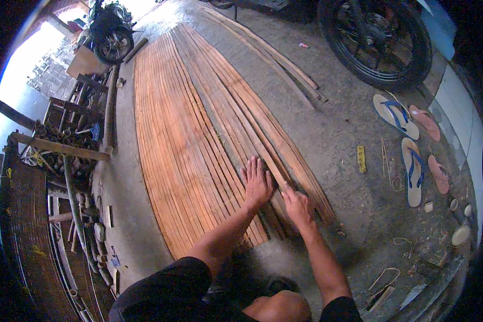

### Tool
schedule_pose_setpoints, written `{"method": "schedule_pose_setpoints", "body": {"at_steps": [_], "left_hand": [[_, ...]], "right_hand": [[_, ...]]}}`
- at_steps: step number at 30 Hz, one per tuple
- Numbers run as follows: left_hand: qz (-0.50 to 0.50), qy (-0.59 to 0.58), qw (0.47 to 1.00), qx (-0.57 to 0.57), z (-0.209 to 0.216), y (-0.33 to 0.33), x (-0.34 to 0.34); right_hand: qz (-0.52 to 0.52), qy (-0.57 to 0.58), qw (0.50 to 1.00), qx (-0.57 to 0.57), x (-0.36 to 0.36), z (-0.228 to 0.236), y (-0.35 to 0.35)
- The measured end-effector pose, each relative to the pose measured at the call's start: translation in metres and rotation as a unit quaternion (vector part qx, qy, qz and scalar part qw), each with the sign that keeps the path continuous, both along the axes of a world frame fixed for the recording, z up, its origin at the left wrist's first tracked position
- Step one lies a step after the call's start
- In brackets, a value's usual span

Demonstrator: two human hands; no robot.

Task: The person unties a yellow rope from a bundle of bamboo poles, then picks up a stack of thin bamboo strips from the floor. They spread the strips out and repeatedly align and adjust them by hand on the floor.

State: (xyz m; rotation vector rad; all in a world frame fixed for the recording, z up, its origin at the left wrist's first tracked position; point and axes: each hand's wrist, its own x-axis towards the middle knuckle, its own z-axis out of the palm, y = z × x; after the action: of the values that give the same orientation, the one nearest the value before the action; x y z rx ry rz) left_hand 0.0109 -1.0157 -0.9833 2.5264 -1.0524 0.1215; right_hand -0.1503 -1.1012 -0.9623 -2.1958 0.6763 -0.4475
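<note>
A long mat of split bamboo slats lies on the concrete floor in front of me, its slats running away from my body. My left hand rests flat on the slats right of the mat's middle, fingers stretched forward. Close beside it, my right hand is closed around the near part of a bamboo slat. Right of that hand, a further band of slats runs along the edge. A gap with loose fibres separates the left, wider group of slats from those under my hands.
Loose bamboo strips lie beyond the mat. A motorcycle wheel stands at the far right, with flip-flops nearer. A wooden rack holding clutter lines the left. Another motorcycle is at the far left.
</note>
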Motion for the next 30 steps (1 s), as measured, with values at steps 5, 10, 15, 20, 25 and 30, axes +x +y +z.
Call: {"method": "schedule_pose_setpoints", "body": {"at_steps": [5, 10, 15, 20, 25, 30], "left_hand": [[0.016, 0.027, 0.999, -0.019, 0.002, 0.004, 0.001], [0.016, 0.022, 1.000, 0.002, 0.003, 0.002, -0.001], [0.023, 0.018, 0.999, -0.019, 0.000, 0.001, 0.001], [0.031, 0.024, 0.998, -0.049, -0.002, 0.002, 0.001], [0.028, 0.014, 0.998, -0.051, -0.001, 0.003, 0.000], [0.027, 0.015, 0.998, -0.054, -0.001, 0.002, -0.001]], "right_hand": [[-0.034, 0.062, 0.996, -0.061, -0.007, 0.001, 0.009], [-0.033, 0.104, 0.987, -0.118, -0.019, -0.007, 0.021], [-0.077, 0.097, 0.985, -0.118, -0.016, -0.006, 0.019], [-0.061, 0.095, 0.993, -0.032, -0.018, 0.003, 0.009], [-0.050, -0.011, 0.999, -0.009, -0.025, 0.021, 0.009], [-0.065, -0.106, 0.992, -0.015, -0.032, 0.032, 0.027]]}}
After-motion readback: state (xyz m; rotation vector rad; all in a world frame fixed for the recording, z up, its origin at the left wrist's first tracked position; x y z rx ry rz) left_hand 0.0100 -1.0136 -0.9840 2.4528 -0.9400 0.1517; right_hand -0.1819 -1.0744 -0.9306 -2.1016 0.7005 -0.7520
